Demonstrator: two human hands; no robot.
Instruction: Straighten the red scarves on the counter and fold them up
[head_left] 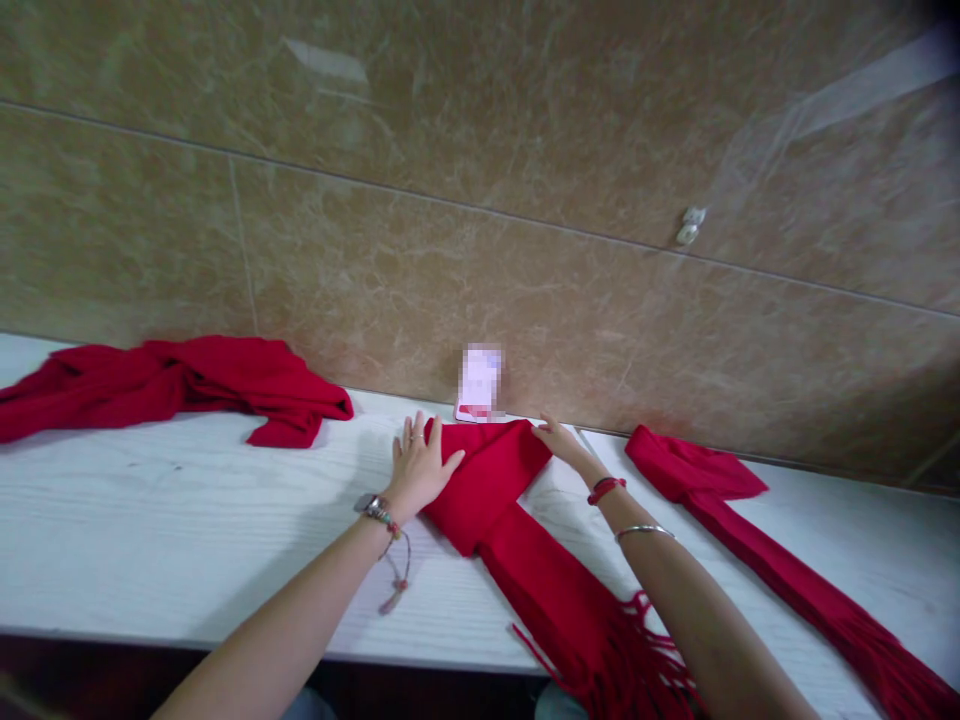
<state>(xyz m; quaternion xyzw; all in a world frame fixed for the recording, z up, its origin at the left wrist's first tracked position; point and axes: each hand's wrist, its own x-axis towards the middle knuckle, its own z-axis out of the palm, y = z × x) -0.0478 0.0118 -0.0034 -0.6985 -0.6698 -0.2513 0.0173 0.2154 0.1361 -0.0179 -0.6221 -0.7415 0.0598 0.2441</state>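
A red fringed scarf (525, 530) lies across the white table (187, 530), its far end folded into a flat square near the wall. My left hand (418, 468) rests flat on the left edge of that fold, fingers spread and open. On the fold's right corner lies my right hand (559, 440), fingers extended and pressing the cloth down. The scarf's fringed end hangs over the table's front edge under my right forearm.
A crumpled red scarf (180, 385) lies at the back left. Another red scarf (757, 540) stretches along the right side to the front corner. A small blurred card (480, 383) leans against the brown marble wall (480, 200) behind the fold.
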